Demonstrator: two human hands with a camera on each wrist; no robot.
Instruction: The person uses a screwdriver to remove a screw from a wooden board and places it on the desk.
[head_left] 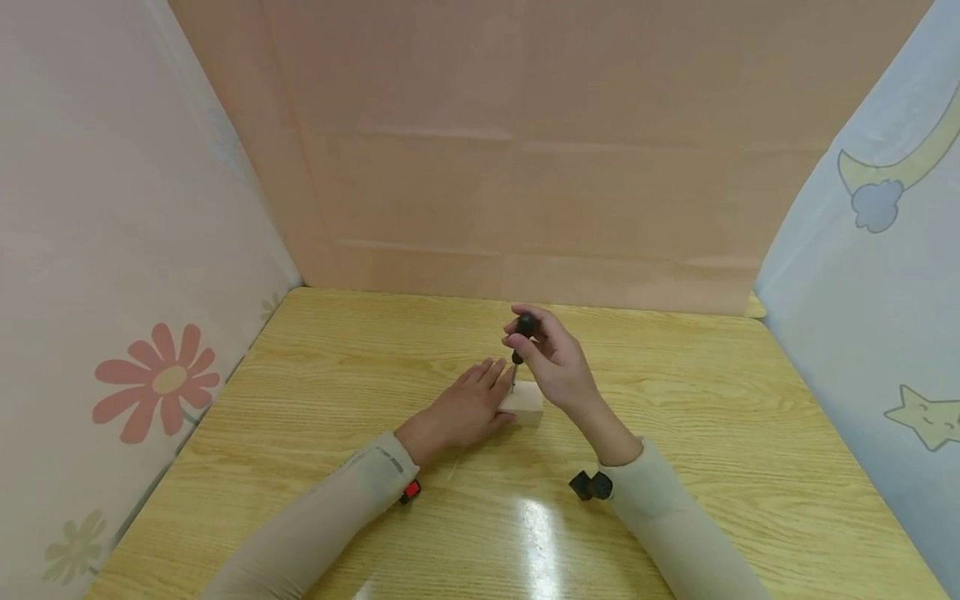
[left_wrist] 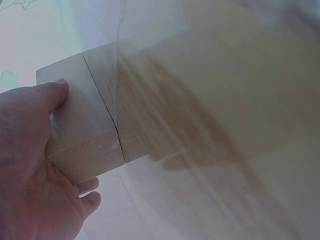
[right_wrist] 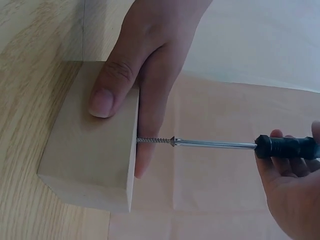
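A pale wooden block (head_left: 528, 408) lies on the table, and my left hand (head_left: 467, 408) grips it from the left. In the right wrist view the left thumb presses one side of the block (right_wrist: 85, 150) while a finger lies along its top face. A threaded screw (right_wrist: 154, 140) stands upright in that top face, most of its thread exposed. The screwdriver (right_wrist: 215, 144) has its tip at the screw's head, in line with it. My right hand (head_left: 561, 362) holds the screwdriver's black handle (head_left: 525, 325) from above. The left wrist view shows the thumb on the block (left_wrist: 82, 112).
The wood-grain table (head_left: 675, 400) runs back to a plain peach-coloured sheet (head_left: 517, 167). Patterned sheets flank it, with a flower (head_left: 171, 380) at left and a star (head_left: 926, 417) at right. A black device (head_left: 591, 485) sits at the right cuff, a red-and-black one (head_left: 409, 492) at the left.
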